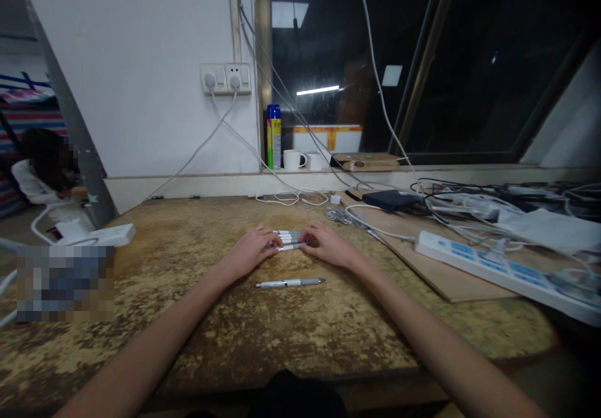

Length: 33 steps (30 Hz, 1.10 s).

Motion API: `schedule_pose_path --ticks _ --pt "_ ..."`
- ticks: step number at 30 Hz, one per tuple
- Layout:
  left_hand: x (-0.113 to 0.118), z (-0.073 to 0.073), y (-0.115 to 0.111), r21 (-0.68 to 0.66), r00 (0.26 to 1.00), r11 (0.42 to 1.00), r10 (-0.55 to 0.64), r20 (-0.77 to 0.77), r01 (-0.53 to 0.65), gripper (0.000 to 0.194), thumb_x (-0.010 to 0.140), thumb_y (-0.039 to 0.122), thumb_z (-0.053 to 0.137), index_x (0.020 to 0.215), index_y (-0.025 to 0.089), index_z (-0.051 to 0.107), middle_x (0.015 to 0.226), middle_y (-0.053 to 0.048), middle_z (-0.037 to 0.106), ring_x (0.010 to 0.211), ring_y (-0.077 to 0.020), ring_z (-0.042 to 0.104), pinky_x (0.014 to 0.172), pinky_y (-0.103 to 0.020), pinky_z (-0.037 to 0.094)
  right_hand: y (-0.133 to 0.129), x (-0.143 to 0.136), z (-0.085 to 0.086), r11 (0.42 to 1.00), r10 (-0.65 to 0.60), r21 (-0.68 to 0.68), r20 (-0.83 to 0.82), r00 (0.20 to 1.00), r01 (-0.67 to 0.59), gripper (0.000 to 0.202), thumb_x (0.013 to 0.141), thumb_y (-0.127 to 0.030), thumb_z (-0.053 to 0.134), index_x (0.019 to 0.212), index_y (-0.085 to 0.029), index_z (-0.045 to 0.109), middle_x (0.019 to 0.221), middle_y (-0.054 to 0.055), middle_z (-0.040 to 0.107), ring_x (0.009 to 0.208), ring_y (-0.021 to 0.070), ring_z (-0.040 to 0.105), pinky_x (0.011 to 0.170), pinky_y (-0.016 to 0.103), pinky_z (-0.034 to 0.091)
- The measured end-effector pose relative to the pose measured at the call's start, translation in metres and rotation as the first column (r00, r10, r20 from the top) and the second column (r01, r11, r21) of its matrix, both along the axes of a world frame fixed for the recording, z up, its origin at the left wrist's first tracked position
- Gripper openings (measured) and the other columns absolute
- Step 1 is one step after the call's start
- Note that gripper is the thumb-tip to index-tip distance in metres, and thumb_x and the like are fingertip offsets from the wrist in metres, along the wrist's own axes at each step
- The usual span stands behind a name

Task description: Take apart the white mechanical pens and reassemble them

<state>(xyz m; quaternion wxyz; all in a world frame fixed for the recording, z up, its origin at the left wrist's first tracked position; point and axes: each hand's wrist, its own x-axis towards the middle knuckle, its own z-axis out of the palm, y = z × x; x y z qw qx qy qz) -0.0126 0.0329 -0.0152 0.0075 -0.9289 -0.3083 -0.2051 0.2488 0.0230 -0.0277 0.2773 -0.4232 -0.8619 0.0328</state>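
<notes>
Several white-and-grey pens (pixel 288 236) lie side by side in a row on the worn wooden table (pixel 188 343). My left hand (pixel 253 247) is at the left end of the row, its fingertips closed on the end of the nearest pen (pixel 290 247). At the other end of that same pen, my right hand (pixel 326 244) pinches it with thumb and fingers. Both hands partly hide the ends of the pens behind it. Closer to me, one separate pen (pixel 288 283) lies crosswise on the tabletop, touched by neither hand.
On the right, a white power strip (pixel 498 268) rests on a brown board (pixel 436 274) beside tangled cables. A spray can (pixel 273 136) and a white mug (pixel 293 159) stand on the windowsill. Another power strip (pixel 115 235) is at left, near a seated person (pixel 42 168).
</notes>
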Motion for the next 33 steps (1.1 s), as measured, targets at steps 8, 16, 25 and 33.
schedule_pose_path --ticks 8,16,25,33 --pt "0.005 0.005 -0.009 0.024 1.000 1.000 0.020 -0.003 -0.020 0.020 0.098 0.035 0.053 0.106 0.022 0.065 0.106 -0.006 0.067 0.105 -0.0227 0.056 0.095 -0.036 0.043 -0.001 -0.001 0.002 0.997 0.072 0.010 -0.020 0.997 -0.072 0.013 0.092 -0.028 0.063 0.093 -0.018 0.069 0.094 0.008 0.064 0.095 0.0220 0.056 0.085 0.033 0.043" --pt "0.010 0.007 -0.017 0.044 0.999 0.998 0.036 0.041 -0.038 0.025 0.102 0.034 0.046 0.119 0.022 0.060 0.120 -0.007 0.065 0.110 -0.0215 0.059 0.096 -0.035 0.044 -0.009 -0.007 0.011 0.992 0.110 -0.039 -0.239 0.965 -0.123 0.021 0.096 -0.037 0.057 0.100 -0.018 0.065 0.096 0.006 0.066 0.089 0.0185 0.059 0.081 0.030 0.045" --pt "0.012 0.013 -0.021 0.127 0.997 0.989 0.077 0.002 -0.077 0.031 0.104 0.037 0.040 0.122 0.022 0.062 0.119 -0.008 0.065 0.109 -0.0208 0.060 0.095 -0.034 0.045 -0.021 -0.017 0.014 0.994 0.109 -0.004 -0.031 0.994 -0.109 0.024 0.103 -0.034 0.044 0.110 -0.020 0.062 0.107 0.008 0.070 0.100 0.0211 0.062 0.088 0.031 0.043" --pt "0.020 0.024 -0.034 0.297 0.965 0.943 0.203 -0.163 -0.149 0.029 0.105 0.028 0.033 0.111 0.019 0.060 0.108 -0.009 0.069 0.102 -0.0239 0.062 0.092 -0.038 0.042 -0.028 -0.026 0.019 0.997 -0.079 -0.014 0.150 0.986 0.082 0.037 0.106 -0.033 0.033 0.098 -0.016 0.065 0.094 0.011 0.072 0.082 0.0199 0.063 0.076 0.028 0.040"
